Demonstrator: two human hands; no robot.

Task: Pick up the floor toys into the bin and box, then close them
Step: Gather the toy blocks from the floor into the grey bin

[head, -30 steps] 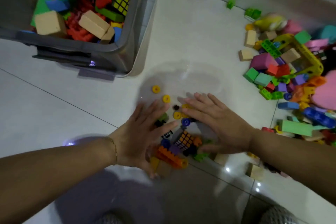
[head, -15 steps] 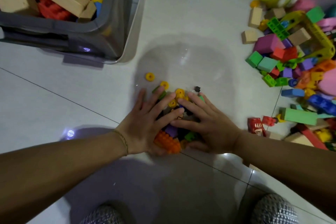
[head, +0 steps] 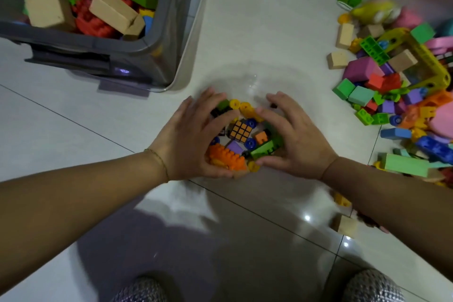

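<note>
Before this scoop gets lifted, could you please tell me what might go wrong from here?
1. The left hand and right hand only cup the heap of small toys; gaps show between them, so the yellow rings at the far edge could slip out when lifted.
2. The bin already looks well filled, so pieces dropped on top might slide back out.

This looks like a room in a home: glossy pale floor tiles (head: 257, 32) with dark grout lines, a heap of foam and plastic building blocks (head: 362, 71) strewn across them, a grey storage bin (head: 157, 44) brimming with toys.
</note>
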